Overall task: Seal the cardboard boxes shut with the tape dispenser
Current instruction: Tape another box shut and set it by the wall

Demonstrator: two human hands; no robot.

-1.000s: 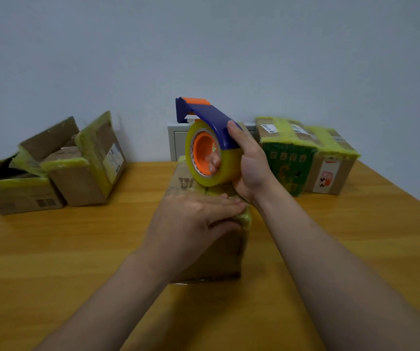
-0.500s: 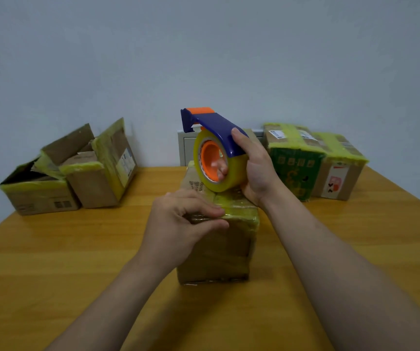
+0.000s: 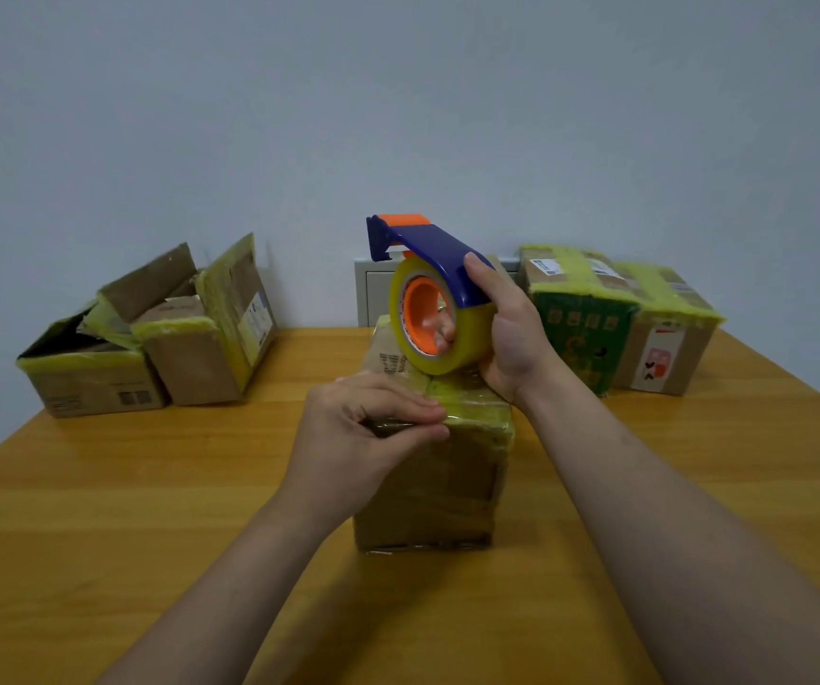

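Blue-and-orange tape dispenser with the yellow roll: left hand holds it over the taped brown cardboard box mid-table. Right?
Wrong hand. The head view shows the right hand gripping the blue-and-orange tape dispenser with the yellow roll over the taped brown cardboard box mid-table; the left hand pinches the box's near top edge.

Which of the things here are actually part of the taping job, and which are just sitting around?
In use: tape dispenser, gripped by the right hand; middle box, its top edge pinched by the left hand; two open boxes at left, likely next.
Lying about: two taped boxes at right; white wall panel.
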